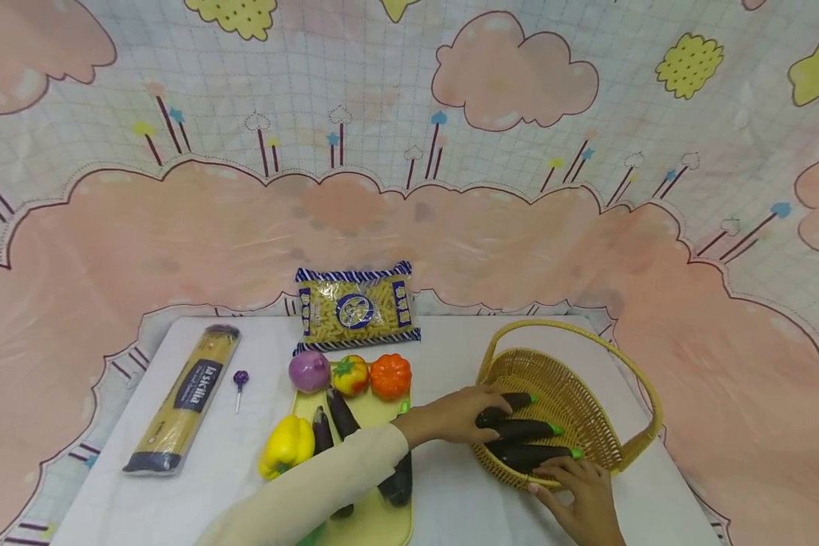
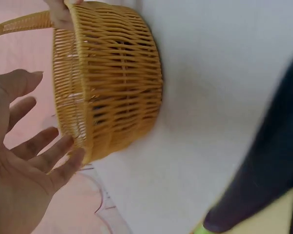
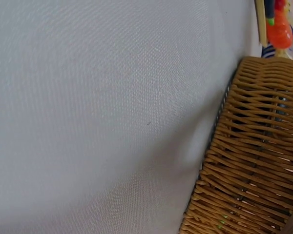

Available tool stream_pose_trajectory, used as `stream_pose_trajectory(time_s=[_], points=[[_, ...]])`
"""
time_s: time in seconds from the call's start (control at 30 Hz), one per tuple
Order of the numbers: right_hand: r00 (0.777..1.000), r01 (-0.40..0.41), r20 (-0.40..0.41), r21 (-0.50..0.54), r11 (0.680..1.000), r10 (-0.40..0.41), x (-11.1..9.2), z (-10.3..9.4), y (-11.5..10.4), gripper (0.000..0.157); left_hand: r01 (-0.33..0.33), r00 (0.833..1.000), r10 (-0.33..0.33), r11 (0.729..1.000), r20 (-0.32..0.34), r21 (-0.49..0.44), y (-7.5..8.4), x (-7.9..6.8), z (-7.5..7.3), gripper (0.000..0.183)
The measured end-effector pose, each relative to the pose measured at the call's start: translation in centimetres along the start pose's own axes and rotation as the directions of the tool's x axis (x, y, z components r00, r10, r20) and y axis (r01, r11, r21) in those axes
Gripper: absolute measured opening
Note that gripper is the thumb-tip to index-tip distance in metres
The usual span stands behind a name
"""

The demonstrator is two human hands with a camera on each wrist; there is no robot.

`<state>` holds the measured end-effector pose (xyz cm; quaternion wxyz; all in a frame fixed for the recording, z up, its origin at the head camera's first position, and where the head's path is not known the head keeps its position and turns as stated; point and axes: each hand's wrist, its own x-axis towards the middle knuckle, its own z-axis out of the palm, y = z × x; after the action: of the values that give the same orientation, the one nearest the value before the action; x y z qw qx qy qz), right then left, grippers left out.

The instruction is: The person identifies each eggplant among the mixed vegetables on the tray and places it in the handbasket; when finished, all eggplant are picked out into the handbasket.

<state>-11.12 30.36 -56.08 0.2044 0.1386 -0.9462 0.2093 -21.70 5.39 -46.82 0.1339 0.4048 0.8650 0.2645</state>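
Wicker basket [image 1: 573, 387] stands on the white tabletop [image 1: 450, 485], at about 4 o'clock from the centre of the head view. Its arched handle [image 1: 587, 328] runs over the 1 o'clock side. Three dark eggplants [image 1: 524, 430] lie side by side inside, toward 8 o'clock, green ends pointing to about 3 o'clock.

Left hand [image 1: 465, 415] reaches over the basket's 9 o'clock rim, at the uppermost eggplant. The left wrist view records its fingers extended and spread apart; whether they touch the eggplant cannot be determined.

Right hand [image 1: 582, 497] is clamped on the basket's rim at 6 o'clock, fingers over the edge and thumb outside. The two hands are apart.

At 9 o'clock from the basket lies a yellow tray [image 1: 375, 523], partly covered by the left sleeve [image 1: 314, 478]. It bears further eggplants [image 1: 342, 413]. At its 12 o'clock end sit a purple onion [image 1: 309, 371], a red-and-yellow vegetable [image 1: 350, 375] and an orange pumpkin [image 1: 390, 376]; a yellow pepper [image 1: 287, 447] is at its 9 o'clock edge. A pasta bag [image 1: 355, 309] lies at 10 o'clock from the basket. Well apart toward 9 o'clock lie a lollipop [image 1: 240, 378] and a spaghetti packet [image 1: 184, 402].
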Motion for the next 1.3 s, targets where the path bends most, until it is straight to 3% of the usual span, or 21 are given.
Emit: stream_pose_trajectory(time_s=[0.2, 0.47, 0.67, 0.93, 1.17, 1.3], points=[[1.000, 0.022, -0.018, 0.016, 1.000, -0.022, 0.0, -0.1, 0.0, 0.022, -0.024, 1.000, 0.024, 0.999, 0.018, -0.025, -1.6, -4.3, -1.6, 0.049], [1.000, 0.017, 0.005, 0.020, 1.000, -0.017, 0.2, -0.3, -0.1, 0.020, 0.082, 0.996, -0.082, 0.997, 0.046, 0.011, -5.1, -9.9, -2.6, 0.057], [1.000, 0.025, 0.009, 0.013, 1.000, -0.025, 0.4, -0.4, -0.2, 0.020, 0.151, 0.986, -0.152, 0.988, 0.067, 0.024, -7.8, -12.9, -2.3, 0.054], [1.000, 0.027, 0.009, 0.009, 1.000, -0.027, 0.2, -0.3, -0.2, 0.020, 0.204, 0.971, -0.214, 0.975, 0.110, 0.092, -9.4, -14.0, -1.5, 0.054], [1.000, 0.017, 0.021, 0.001, 1.000, -0.017, 0.2, -0.2, -0.1, 0.021, 0.149, 0.977, -0.186, 0.948, 0.108, 0.281, -9.8, -13.9, -0.7, 0.047], [1.000, 0.022, 0.013, 0.004, 1.000, -0.022, 0.2, -0.3, -0.1, 0.022, 0.131, 0.979, -0.173, 0.941, 0.111, 0.312, -9.9, -13.6, -0.6, 0.045]])
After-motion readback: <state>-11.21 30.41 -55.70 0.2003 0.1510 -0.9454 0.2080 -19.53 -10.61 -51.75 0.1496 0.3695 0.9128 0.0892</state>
